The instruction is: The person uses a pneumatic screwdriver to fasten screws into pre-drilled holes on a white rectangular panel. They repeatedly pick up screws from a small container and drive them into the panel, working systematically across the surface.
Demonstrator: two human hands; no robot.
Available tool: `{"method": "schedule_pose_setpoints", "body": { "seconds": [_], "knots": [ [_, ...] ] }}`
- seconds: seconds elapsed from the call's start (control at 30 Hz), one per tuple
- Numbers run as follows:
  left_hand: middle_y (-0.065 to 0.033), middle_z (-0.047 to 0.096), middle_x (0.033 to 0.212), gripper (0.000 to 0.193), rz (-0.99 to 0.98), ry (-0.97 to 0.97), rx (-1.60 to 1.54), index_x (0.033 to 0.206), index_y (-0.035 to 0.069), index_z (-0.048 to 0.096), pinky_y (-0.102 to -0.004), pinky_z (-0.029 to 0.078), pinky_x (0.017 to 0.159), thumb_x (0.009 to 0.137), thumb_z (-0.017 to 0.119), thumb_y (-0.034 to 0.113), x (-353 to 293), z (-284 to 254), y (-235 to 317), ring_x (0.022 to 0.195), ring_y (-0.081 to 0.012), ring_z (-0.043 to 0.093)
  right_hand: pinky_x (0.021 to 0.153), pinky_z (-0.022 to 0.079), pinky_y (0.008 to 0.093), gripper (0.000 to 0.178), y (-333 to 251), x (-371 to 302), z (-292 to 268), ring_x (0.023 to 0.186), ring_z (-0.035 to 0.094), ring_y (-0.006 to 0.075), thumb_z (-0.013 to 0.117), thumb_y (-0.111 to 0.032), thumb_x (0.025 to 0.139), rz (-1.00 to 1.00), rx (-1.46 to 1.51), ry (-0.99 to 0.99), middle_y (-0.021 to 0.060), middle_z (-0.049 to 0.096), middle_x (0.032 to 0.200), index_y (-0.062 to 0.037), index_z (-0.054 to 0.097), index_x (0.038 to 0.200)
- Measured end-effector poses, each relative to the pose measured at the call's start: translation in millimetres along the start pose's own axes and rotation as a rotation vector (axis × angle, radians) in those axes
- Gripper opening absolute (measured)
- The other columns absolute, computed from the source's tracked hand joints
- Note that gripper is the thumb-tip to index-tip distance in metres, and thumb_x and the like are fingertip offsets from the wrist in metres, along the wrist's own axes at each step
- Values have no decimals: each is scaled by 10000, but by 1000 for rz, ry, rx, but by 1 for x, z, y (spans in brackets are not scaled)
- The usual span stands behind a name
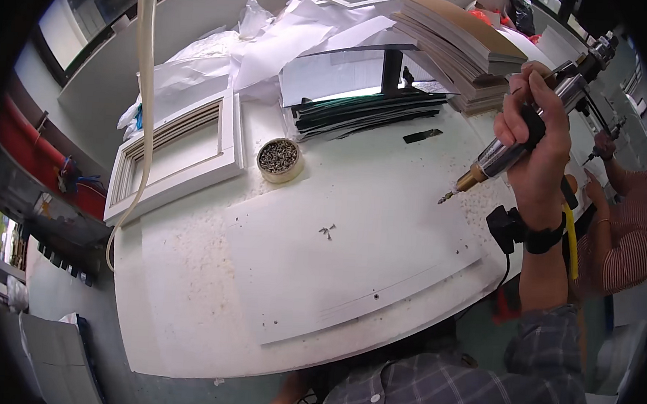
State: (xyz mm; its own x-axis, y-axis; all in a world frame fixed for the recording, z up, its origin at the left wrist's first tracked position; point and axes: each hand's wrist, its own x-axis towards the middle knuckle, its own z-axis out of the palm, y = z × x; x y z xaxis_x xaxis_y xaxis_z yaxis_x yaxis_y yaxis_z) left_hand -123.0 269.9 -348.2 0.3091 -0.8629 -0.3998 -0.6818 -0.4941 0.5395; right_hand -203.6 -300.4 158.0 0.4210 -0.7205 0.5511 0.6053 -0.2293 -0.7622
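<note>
My right hand (539, 134) is wrapped round a silver screwdriver (498, 155), a powered one with a brass-coloured nose. Its bit points down and to the left, above the right part of a flat white panel (364, 260). Dark screws or fasteners sit at spots near the panel's edges, one of them a screw (376, 296) by the near edge. A few loose screws (327, 232) lie in a small heap mid-panel. Beyond them stands a round tub (286, 176) full of small screws. Of my left arm only the banded wrist shows at the lower edge; the hand is out of frame.
White frames (226, 163) are stacked at the left, beside a hanging pale hose (147, 80). Dark-edged glassy sheets (373, 115) and brown boards (463, 33) are piled at the back. A co-worker in a striped shirt (628, 243) works at the right.
</note>
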Motion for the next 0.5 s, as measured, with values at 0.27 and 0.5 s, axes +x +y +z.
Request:
{"method": "schedule_pose_setpoints", "body": {
  "seconds": [0.27,0.5],
  "knots": [
    [-69,688,752,100,9,533,-248,928,32,665,-278,535,615,871,744,54,-5,-356,283,668,-150,667,487,383,212,199,-7,-37,-3,519,432,26,601,-242,984,61,93,17,10,538,920,-77,576,1092],
    [-116,663,922,231,265,662,41,1119,53,684,-370,540,735,892,689,93,150,-395,283,852,-269,668,470,403,244,171,-15,-41,-10,502,466,62,620,-204,962,129,171,17,35,549,857,-47,569,1005]
  ]
}}
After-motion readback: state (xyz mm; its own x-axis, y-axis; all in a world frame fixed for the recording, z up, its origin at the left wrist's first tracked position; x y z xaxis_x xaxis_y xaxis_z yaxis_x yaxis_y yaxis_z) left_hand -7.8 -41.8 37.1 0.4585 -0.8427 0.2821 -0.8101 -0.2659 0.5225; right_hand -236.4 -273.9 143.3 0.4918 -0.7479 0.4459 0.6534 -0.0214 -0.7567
